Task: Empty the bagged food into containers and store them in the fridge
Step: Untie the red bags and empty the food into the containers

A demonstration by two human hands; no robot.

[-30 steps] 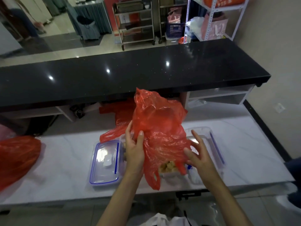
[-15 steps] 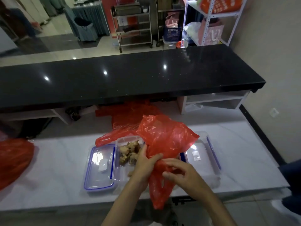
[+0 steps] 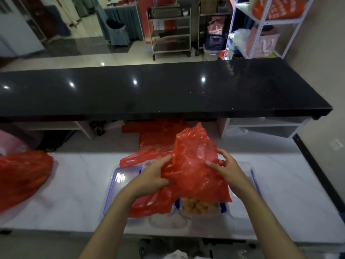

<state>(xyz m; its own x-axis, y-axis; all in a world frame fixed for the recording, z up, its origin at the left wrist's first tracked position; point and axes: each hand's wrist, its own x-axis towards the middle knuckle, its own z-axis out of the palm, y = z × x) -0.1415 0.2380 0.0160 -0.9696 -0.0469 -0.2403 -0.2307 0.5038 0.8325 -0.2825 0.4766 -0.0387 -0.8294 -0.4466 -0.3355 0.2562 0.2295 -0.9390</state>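
Hands (image 3: 155, 176) gripping bag (image 3: 194, 165) over container (image 3: 199, 207)

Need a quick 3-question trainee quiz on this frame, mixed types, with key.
1. True or false: both hands hold the red bag.
2. What lies right under the bag's lower edge? A) a container of yellowish food pieces B) a metal pot C) a plate
3. Fill in: the blue-rimmed lid lies on the white counter beside the ____ hand.

Key:
1. True: left hand and right hand both grip it.
2. A, the container.
3. left
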